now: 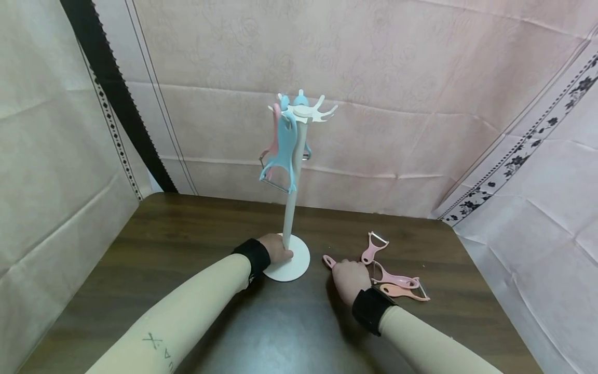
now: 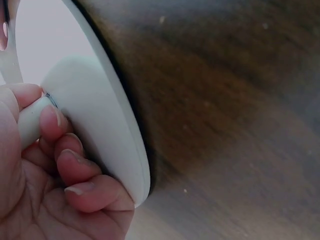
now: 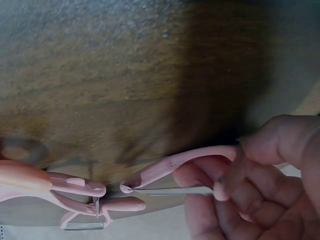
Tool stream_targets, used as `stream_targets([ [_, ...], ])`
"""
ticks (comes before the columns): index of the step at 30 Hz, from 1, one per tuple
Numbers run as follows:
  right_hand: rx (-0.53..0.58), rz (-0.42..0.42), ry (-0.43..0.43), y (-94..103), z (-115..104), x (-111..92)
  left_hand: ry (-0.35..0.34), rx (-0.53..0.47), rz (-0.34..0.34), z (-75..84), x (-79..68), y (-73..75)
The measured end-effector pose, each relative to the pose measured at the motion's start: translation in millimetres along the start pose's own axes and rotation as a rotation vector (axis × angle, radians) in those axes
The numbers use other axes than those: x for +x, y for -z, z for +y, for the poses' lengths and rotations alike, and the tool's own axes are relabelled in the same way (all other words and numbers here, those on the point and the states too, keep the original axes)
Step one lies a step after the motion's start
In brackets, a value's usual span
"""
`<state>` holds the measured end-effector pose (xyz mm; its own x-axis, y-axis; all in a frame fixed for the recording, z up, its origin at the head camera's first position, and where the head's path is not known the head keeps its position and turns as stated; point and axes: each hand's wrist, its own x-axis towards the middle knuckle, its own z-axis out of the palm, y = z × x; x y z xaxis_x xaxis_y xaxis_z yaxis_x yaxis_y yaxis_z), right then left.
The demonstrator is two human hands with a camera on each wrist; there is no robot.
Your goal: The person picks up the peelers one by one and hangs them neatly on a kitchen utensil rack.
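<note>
A white rack (image 1: 289, 208) with a ring of hooks stands on a round base. Low on its pole, my left hand (image 1: 274, 248) grips just above the base, fingers curled round it in the left wrist view. From the hooks hang a blue peeler (image 1: 285, 140), a pink peeler (image 1: 273, 136) and more blue behind. On the right, my right hand (image 1: 350, 280) pinches a pink peeler (image 3: 192, 154) near its blade end, close over the table. That peeler's looped handle end (image 1: 329, 261) sticks out leftward past the fingers in the head view.
Beside the right hand lie a pink peeler (image 1: 369, 254), another pink peeler (image 1: 399, 280) and a peach peeler (image 1: 397, 291), the last two overlapping. They rest on a dark wooden table (image 1: 187, 234). Pale patterned cloth (image 1: 374, 104) hangs behind and at both sides.
</note>
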<state>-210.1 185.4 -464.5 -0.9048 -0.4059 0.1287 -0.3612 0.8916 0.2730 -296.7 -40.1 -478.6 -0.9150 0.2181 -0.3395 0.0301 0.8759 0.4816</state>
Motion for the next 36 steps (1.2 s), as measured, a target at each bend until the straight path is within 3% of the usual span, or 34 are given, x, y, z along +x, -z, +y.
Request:
stream_targets([
  [12,0.071,-0.033,-0.044,5.3,4.6,8.4,-0.006,-0.002,0.030,-0.3,-1.0,1.3],
  [17,0.152,-0.013,-0.114,15.5,18.6,14.5,-0.014,0.013,0.045,-2.5,2.2,-5.0],
  [22,0.337,0.054,-0.163,48.7,39.8,26.9,-0.004,0.007,0.042,-4.6,4.3,-7.4],
  [28,0.574,0.213,-0.082,97.9,65.9,50.6,-0.017,0.023,0.056,-2.4,2.7,-3.9],
  [36,0.863,0.314,-0.034,159.4,80.9,76.3,0.002,-0.003,0.049,-1.1,-1.2,-6.2],
])
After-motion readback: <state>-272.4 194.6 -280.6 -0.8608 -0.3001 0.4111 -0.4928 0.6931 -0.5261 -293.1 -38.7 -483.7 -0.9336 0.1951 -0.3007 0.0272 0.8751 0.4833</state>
